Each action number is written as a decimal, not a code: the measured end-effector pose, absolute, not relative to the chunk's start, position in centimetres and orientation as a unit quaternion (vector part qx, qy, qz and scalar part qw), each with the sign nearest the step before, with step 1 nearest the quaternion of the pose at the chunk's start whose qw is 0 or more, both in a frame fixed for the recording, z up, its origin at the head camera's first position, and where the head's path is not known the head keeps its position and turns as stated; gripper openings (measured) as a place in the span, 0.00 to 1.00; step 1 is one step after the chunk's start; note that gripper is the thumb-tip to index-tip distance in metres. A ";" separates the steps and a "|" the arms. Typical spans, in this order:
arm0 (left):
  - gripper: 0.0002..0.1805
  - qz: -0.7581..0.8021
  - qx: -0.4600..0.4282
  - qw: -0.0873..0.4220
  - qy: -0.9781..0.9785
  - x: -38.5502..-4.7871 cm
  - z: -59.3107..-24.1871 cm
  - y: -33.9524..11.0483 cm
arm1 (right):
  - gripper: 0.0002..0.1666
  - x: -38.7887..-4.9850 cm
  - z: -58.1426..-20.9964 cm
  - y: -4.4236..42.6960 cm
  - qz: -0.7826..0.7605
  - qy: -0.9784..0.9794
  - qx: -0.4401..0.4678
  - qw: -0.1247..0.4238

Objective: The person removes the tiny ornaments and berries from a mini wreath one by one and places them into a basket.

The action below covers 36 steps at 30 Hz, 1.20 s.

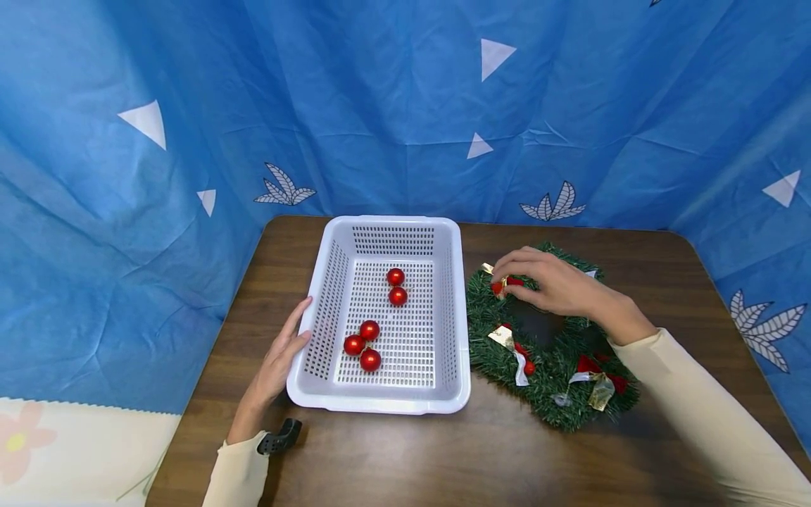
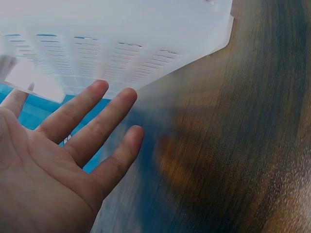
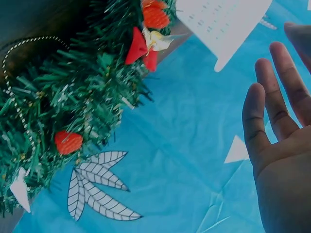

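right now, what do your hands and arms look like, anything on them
The left hand and right hand are both bare, without gloves. Each arm wears a plain, long cream sleeve: the left sleeve and the right sleeve both end near the wrist. A black band sits by the left cuff; none shows at the right.

Basket (image 1: 380, 405), wreath (image 1: 552, 370) on brown table (image 1: 380, 458)

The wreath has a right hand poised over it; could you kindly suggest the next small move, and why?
Perhaps lower the right hand slightly to the red bow on the wreath: the head view shows it right by that bow, yet the right wrist view shows straight fingers apart from the wreath.
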<state>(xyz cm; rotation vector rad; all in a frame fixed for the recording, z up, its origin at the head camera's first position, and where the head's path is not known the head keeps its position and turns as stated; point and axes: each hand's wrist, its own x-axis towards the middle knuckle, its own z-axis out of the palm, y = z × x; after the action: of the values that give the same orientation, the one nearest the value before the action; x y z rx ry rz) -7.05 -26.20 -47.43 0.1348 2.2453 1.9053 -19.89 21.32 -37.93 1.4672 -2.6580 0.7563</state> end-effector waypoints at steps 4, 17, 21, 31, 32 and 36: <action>0.32 0.643 0.046 0.096 0.759 -7.1 -47.4 -26.2 | 0.19 -20.1 -37.8 21.9 0.235 -0.852 0.467 0.014; 0.32 0.654 0.050 0.099 0.748 -7.0 -47.3 -26.4 | 0.16 -21.1 -38.0 24.1 0.233 -0.872 0.430 0.017; 0.32 0.660 0.055 0.099 0.742 -6.9 -47.4 -26.4 | 0.17 -21.5 -38.5 24.9 0.241 -0.876 0.418 0.019; 0.32 0.663 0.057 0.101 0.740 -7.0 -47.4 -26.4 | 0.17 -22.5 -39.2 27.2 0.234 -0.897 0.374 0.012; 0.32 0.663 0.057 0.101 0.739 -7.0 -47.4 -26.5 | 0.17 -22.6 -39.3 27.4 0.234 -0.900 0.367 0.007; 0.32 0.665 0.060 0.102 0.738 -7.0 -47.4 -26.4 | 0.16 -23.0 -39.7 28.2 0.234 -0.907 0.351 -0.010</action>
<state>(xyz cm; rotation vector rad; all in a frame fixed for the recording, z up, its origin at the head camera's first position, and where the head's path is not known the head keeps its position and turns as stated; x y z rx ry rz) -6.98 -26.44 -47.43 0.1764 2.1779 1.9635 -23.04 28.18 -39.70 1.1087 -2.8660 0.7393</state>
